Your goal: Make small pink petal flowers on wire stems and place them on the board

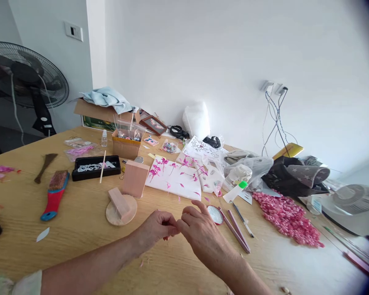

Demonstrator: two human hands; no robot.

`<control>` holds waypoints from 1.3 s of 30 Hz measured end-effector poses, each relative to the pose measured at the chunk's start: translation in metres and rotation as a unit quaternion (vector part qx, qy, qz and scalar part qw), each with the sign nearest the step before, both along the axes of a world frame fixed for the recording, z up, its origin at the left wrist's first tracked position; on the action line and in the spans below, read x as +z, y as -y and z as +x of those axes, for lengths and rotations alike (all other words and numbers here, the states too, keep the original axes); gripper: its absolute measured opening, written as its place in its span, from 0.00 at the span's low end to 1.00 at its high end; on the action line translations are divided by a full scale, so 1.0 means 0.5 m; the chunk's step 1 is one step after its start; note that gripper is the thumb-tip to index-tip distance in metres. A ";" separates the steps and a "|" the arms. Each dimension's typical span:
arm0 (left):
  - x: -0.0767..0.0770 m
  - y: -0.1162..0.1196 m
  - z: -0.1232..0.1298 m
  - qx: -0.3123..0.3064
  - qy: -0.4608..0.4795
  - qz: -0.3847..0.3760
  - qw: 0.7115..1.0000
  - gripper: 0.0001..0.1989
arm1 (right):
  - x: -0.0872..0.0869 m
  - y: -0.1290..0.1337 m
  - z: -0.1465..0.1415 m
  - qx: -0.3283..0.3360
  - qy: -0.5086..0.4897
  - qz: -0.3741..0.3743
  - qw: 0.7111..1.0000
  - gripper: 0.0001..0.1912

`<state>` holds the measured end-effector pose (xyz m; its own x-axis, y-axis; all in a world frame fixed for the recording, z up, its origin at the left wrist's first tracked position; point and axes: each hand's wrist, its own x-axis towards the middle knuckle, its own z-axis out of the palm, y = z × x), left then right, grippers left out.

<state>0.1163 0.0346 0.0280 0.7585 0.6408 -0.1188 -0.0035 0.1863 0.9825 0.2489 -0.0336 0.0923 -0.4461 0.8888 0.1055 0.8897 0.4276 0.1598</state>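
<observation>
My left hand (160,226) and my right hand (200,232) meet above the front middle of the table, fingertips together. The left fingers pinch a small pink-red piece (166,237), mostly hidden by the fingers. My right thumb and index finger are closed at the same spot; what they hold is too small to tell. Behind the hands, a white foam sheet (172,180) bears pink flower pieces. A round wooden disc (132,213) with a wooden block (119,204) on it lies to the left. Right of my hands are a small round dish (215,214) and pink tweezers (236,233).
A red-blue brush (53,198), black tray (118,168) and upright wooden block (135,179) stand left. At right lie a glue bottle (233,193), thin brush (243,220) and pink heap (290,219). Boxes and bags line the back of the table (89,246).
</observation>
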 end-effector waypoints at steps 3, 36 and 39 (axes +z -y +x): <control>-0.004 -0.007 0.016 -0.003 0.006 -0.014 1.000 0.08 | 0.003 -0.007 0.017 -0.008 -0.004 -0.010 1.000 0.07; -0.019 -0.065 0.055 0.038 0.019 -0.095 0.995 0.06 | 0.014 -0.097 0.074 -0.057 -0.052 -0.080 0.994 0.09; -0.019 -0.072 0.049 0.040 0.028 -0.095 0.994 0.07 | 0.025 -0.100 0.086 -0.076 -0.041 -0.063 0.994 0.10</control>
